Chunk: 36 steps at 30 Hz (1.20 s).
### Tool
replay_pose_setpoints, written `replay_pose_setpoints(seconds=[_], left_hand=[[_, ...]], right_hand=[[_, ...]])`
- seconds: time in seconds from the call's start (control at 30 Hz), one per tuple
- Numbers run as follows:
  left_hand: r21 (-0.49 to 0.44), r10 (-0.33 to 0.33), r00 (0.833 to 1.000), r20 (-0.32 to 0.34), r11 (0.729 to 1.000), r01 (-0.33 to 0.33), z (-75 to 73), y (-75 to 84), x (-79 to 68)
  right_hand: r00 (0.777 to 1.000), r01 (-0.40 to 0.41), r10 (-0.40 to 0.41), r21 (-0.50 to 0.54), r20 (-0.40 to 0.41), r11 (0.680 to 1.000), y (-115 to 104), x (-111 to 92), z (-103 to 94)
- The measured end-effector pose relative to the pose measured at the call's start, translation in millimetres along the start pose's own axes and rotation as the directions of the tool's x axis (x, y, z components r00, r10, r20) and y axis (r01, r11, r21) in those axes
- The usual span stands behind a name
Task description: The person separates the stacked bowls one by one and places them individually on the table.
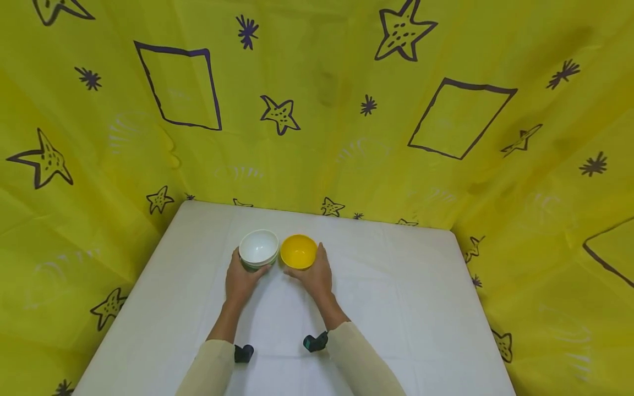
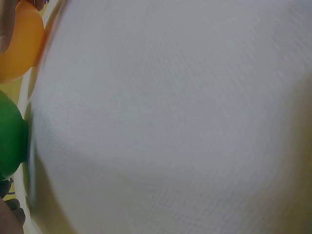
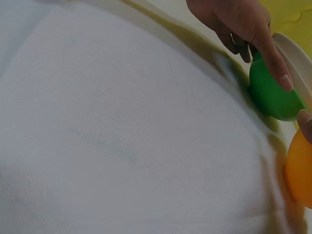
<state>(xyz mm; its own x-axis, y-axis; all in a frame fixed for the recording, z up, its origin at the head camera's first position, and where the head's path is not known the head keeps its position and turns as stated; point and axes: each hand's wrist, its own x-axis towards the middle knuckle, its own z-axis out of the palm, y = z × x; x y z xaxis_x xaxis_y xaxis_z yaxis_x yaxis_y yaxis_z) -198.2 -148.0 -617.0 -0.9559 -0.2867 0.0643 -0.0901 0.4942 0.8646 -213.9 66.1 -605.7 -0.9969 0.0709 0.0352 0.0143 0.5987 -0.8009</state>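
A white bowl (image 1: 260,246) sits nested in a green bowl (image 3: 273,95), most of which is hidden from above. My left hand (image 1: 241,280) grips this stack, with the fingers round its left side and the thumb along the near side. Just to the right is a yellow bowl (image 1: 299,251), held by my right hand (image 1: 317,276) with the thumb in front and the fingers round the right side. Only a narrow gap, if any, parts the yellow bowl from the stack. In the left wrist view, the green bowl (image 2: 10,136) and the yellow bowl (image 2: 22,44) show low near the tabletop.
A white-covered table (image 1: 396,308) spreads under both hands. Yellow curtains (image 1: 317,159) with drawn stars and frames enclose its back and sides. Small dark devices (image 1: 315,342) are worn on both wrists.
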Motion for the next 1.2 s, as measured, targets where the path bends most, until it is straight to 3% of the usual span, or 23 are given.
replay_pose_setpoints(seconds=[0.23, 0.57, 1.2], left_hand=[[-0.002, -0.003, 1.000, 0.015, 1.000, 0.003, -1.5, 4.4, -1.5], [-0.015, 0.012, 1.000, 0.006, 1.000, -0.012, -2.3, 4.8, -1.8], [0.018, 0.001, 1.000, -0.003, 1.000, -0.001, -0.7, 1.7, -1.4]], right_hand=[[1.000, 0.011, -0.011, -0.107, 0.008, 0.994, 0, -2, 2.8], [0.985, 0.131, -0.145, -0.140, -0.093, 0.981, -16, 8, 4.6], [0.986, 0.166, -0.158, -0.219, 0.051, 0.962, -66, 21, 15.3]])
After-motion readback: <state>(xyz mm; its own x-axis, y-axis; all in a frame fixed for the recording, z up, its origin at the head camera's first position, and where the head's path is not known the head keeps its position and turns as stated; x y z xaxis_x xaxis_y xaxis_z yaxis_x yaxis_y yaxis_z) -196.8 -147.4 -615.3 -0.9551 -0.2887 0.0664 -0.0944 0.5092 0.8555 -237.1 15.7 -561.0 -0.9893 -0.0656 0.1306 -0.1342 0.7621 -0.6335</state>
